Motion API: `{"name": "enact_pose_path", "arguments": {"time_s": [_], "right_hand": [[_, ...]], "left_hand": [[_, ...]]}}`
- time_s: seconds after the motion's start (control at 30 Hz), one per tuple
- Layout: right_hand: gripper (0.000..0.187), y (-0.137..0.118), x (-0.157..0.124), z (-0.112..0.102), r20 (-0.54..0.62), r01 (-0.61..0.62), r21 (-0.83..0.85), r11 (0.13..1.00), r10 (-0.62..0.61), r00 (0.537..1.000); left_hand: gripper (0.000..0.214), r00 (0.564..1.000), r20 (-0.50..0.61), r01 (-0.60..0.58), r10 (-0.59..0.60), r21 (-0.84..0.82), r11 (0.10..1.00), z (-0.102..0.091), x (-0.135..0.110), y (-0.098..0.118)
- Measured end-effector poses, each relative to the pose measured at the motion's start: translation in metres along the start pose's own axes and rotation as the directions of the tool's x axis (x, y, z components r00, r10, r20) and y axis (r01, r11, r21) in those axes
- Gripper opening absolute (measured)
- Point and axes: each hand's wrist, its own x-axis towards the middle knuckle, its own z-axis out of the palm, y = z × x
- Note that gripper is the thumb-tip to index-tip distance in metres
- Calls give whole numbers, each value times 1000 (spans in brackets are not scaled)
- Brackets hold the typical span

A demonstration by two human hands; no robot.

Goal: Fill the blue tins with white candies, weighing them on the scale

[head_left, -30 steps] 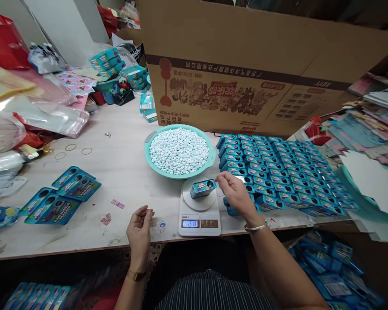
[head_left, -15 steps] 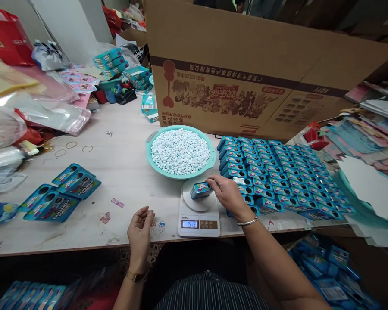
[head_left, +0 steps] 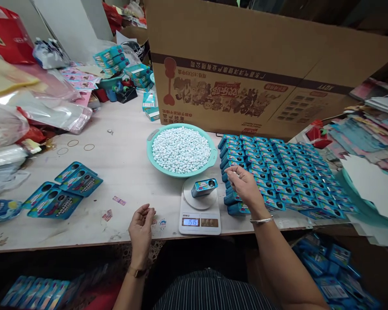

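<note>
A small blue tin (head_left: 204, 187) lies on the round pan of a white digital scale (head_left: 199, 215) at the table's front edge. My right hand (head_left: 245, 189) hovers just right of the tin, fingers pinched together, over the rows of blue tins (head_left: 284, 174); whether anything is between the fingertips is too small to tell. Behind the scale stands a teal bowl (head_left: 150, 150) heaped with small white candies (head_left: 181, 150). My left hand (head_left: 141, 230) rests at the table edge left of the scale, fingers curled loosely with nothing visible in them.
Flat blue packs (head_left: 64, 193) lie on the left of the table. A big cardboard box (head_left: 261, 73) stands behind the bowl. Plastic bags and clutter (head_left: 22, 107) fill the far left, paper sheets (head_left: 368, 137) the right. More blue tins (head_left: 333, 267) sit below the table.
My right hand touched the tin on the scale, then drew back to the right with fingers pinched. The scale reading rose slightly. My left hand stayed put.
</note>
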Motion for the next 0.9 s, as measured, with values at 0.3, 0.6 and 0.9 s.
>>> {"name": "enact_pose_path", "arguments": {"time_s": [0.3,0.6,0.9], "right_hand": [[32,-1,-4,5,102,224,-281,933,-203,974],[34,-1,-2,3,198,238,-332,913,-179,964],[36,-12,-6,-33,-118,44,488,872,16,993]], "left_hand": [[57,999,33,3,-3,2,1000,5,-1,1],[57,999,33,-1,0,32,999,3,-4,0],[44,958,145,-270,248,154,951,27,-12,11]]}}
